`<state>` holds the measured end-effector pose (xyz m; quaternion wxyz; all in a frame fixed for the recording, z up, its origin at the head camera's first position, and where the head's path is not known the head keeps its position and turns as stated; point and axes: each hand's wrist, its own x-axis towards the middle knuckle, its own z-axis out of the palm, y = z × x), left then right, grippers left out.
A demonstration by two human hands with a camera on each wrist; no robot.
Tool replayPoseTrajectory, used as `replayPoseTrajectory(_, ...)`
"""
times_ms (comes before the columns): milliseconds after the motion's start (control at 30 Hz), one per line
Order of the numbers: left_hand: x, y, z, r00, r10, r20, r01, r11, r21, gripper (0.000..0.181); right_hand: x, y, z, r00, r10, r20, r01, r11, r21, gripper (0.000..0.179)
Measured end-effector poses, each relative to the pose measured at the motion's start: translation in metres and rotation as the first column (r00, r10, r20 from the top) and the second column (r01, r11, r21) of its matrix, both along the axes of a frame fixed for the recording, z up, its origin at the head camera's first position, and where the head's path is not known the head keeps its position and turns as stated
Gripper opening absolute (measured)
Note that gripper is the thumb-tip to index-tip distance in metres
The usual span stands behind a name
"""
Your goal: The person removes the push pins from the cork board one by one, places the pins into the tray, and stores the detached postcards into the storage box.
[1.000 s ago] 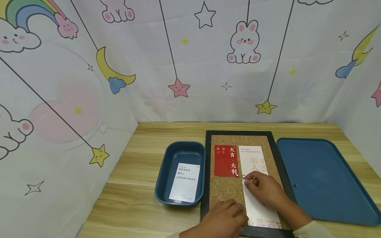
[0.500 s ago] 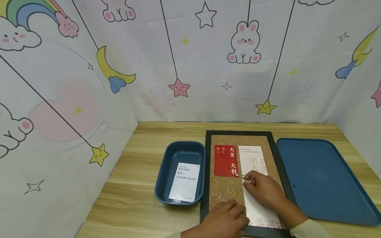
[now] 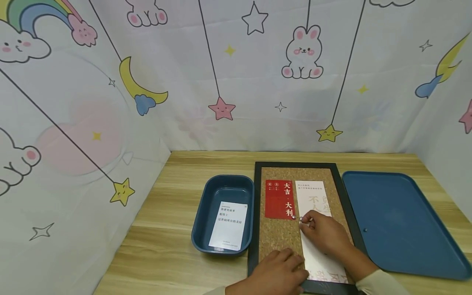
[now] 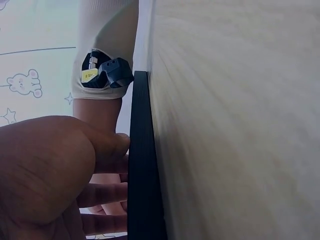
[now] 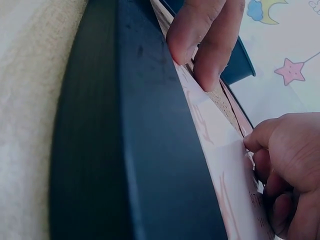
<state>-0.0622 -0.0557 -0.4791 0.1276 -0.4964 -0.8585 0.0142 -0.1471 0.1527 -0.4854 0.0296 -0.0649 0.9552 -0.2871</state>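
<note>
A cork board [image 3: 280, 237] with a black frame lies on the table, with a red card [image 3: 279, 200] and a long white card [image 3: 310, 192] on it. My right hand [image 3: 328, 233] bends over the white card's left edge, thumb and forefinger pinching a small shiny pushpin [image 3: 301, 219]. A similar pushpin [image 3: 293, 217] sits at the red card's lower right corner. Near the board's lower edge rests my left hand [image 3: 278, 270], its fingers spread on the cork and over the white card's edge. The left wrist view shows this hand beside the black frame [image 4: 142, 160].
Left of the board stands a deep blue tray [image 3: 200, 229] holding a white printed card [image 3: 228, 226]. A flat blue tray [image 3: 402, 217] lies to the right, with a tiny dark round thing [image 3: 365, 230] near its left side. Printed white cloth [image 3: 254, 135] hangs behind the table.
My right hand has shifted slightly up and left, with its fingertips now covering more of the shiny pushpin. The left hand stays on the board's lower part; the cards keep their places.
</note>
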Motion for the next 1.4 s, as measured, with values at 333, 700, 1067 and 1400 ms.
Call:
replayPoseTrajectory(333, 0.001, 0.003, 0.004, 1.000, 0.014, -0.014, -0.014, 0.999, -0.035, 0.030, -0.003, -0.003, 0.000, 1.000, -0.022, 0.007, 0.022, 0.999, 0.035, 0.013)
replayPoseTrajectory(700, 0.002, 0.005, 0.007, 1.000, 0.028, 0.001, -0.028, 0.999, -0.043, 0.029, -0.006, -0.006, 0.004, 0.997, -0.047, 0.065, 0.044, 0.998, 0.043, 0.019)
replayPoseTrajectory(1067, 0.001, 0.006, 0.006, 0.999, 0.024, 0.033, -0.023, 0.998, -0.055, 0.030, -0.006, -0.010, 0.006, 0.996, -0.052, 0.070, 0.047, 0.996, 0.071, 0.016)
replayPoseTrajectory(1400, 0.000, 0.007, 0.005, 0.999, 0.029, 0.022, -0.027, 0.998, -0.060, 0.031, -0.008, -0.013, 0.003, 0.997, -0.059, 0.059, 0.054, 0.995, 0.079, 0.017)
